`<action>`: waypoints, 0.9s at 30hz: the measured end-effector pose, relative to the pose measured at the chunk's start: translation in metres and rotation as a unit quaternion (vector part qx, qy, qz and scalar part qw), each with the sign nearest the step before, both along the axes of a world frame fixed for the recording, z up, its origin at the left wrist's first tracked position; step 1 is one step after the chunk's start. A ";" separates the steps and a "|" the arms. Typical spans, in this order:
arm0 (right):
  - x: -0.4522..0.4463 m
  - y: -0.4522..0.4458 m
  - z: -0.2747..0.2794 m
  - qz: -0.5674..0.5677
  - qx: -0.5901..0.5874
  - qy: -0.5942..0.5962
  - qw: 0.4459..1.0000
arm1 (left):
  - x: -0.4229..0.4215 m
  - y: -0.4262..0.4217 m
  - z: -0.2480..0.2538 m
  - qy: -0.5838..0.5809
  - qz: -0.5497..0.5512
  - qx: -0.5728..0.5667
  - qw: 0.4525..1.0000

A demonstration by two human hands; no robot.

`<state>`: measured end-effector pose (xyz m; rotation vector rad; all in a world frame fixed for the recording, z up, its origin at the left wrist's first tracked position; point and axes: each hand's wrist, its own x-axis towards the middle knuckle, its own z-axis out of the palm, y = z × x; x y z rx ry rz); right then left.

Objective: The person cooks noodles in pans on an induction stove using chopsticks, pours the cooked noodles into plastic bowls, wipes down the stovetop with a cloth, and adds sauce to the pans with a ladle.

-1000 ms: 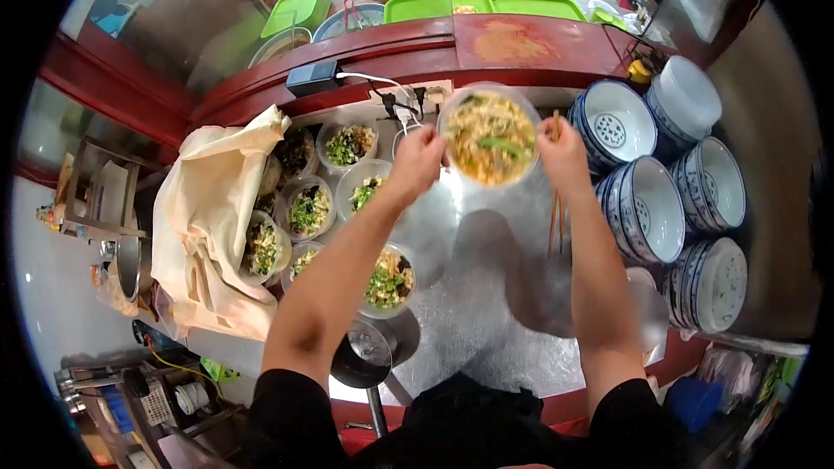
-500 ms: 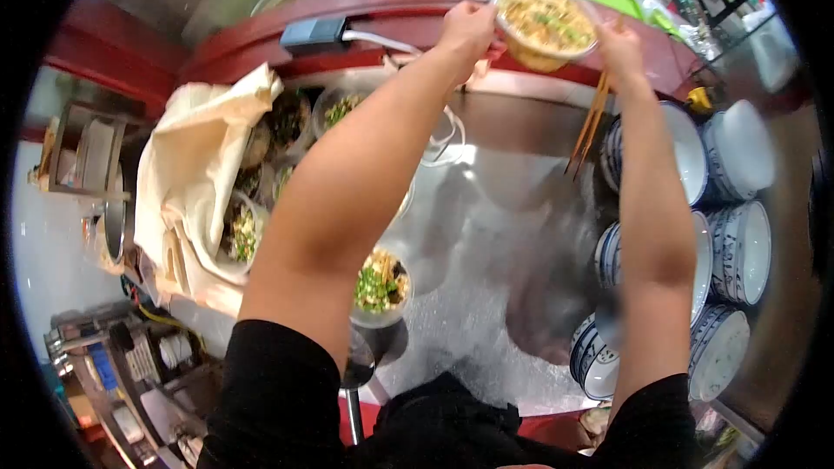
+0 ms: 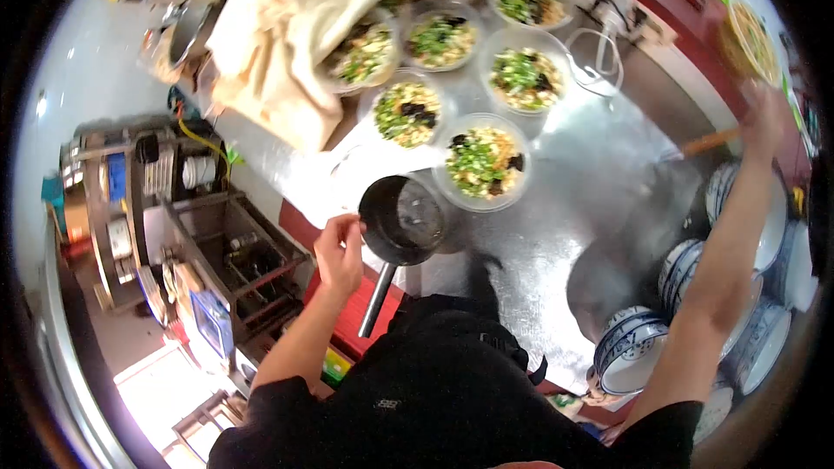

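The left grip [image 3: 337, 262] has dropped from the noodle bowl [image 3: 752, 43] to beside the saucepan [image 3: 402, 219], loosely parted; I can't tell if it touches the rim. Far right of the saucepan, the right grip [image 3: 763, 122] holds chopsticks [image 3: 708, 142]; blur hides whether it also has the noodle bowl. Beyond the saucepan, cream cloth [image 3: 278, 30] partly covers the topped bowls [image 3: 482, 163]. Glaring steel desk [image 3: 526, 269] lies right of it, cluttered shelving [image 3: 193, 239] left.

The bare left grip [image 3: 339, 259] is loosely bent, its bare forearm [image 3: 304, 332] angling back from it. Well apart, farther forward and right, the bare right grip [image 3: 764, 124] is blurred but curled closed, its bare arm [image 3: 728, 269] outstretched behind it.
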<state>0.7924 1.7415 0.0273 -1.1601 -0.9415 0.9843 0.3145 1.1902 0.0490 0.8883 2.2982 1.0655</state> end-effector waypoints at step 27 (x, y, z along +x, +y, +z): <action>-0.387 -0.582 0.003 0.490 0.016 -0.501 0.714 | -0.021 -0.420 -0.045 -0.391 -0.035 -0.182 0.901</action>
